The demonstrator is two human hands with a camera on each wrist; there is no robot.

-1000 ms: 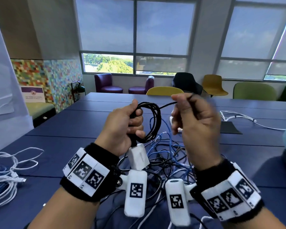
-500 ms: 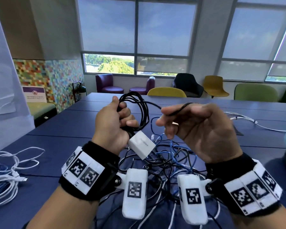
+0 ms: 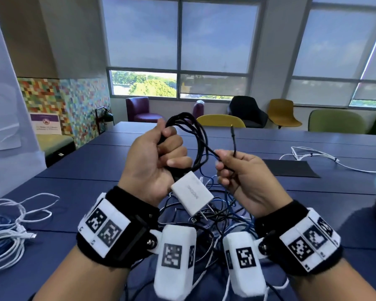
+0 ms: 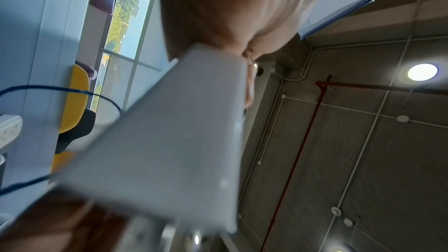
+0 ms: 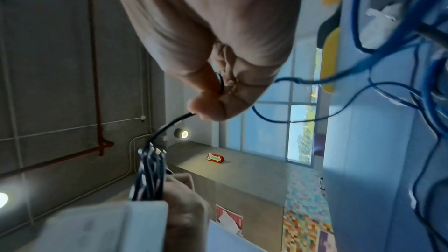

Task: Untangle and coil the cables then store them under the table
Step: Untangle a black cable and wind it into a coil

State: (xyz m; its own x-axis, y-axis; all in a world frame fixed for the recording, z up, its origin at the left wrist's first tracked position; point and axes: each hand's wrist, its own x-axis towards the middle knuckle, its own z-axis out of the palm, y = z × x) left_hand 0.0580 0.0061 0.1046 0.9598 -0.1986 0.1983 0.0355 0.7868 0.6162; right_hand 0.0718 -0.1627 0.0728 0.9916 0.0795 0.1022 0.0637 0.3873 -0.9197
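My left hand (image 3: 159,159) grips a coil of black cable (image 3: 190,135) held up above the table; its white power adapter (image 3: 191,193) hangs below the fist with its prongs pointing down. The adapter (image 4: 169,141) fills the left wrist view. My right hand (image 3: 237,168) pinches the free end of the same black cable, and the plug tip (image 3: 232,132) sticks up above the fingers. In the right wrist view the black cable (image 5: 169,125) runs from my fingers down to the coil. A tangle of blue, black and white cables (image 3: 221,211) lies on the blue table (image 3: 85,166) beneath both hands.
Loose white and blue cables (image 3: 11,231) lie at the table's left edge. A white cable (image 3: 313,157) and a dark mat (image 3: 291,168) sit at the far right. Chairs (image 3: 220,121) line the table's far side under the windows.
Both hands rose slightly. My right hand slid toward the cable's end, so the plug tip now stands free above the fingers. The coil in my left hand stays gripped.
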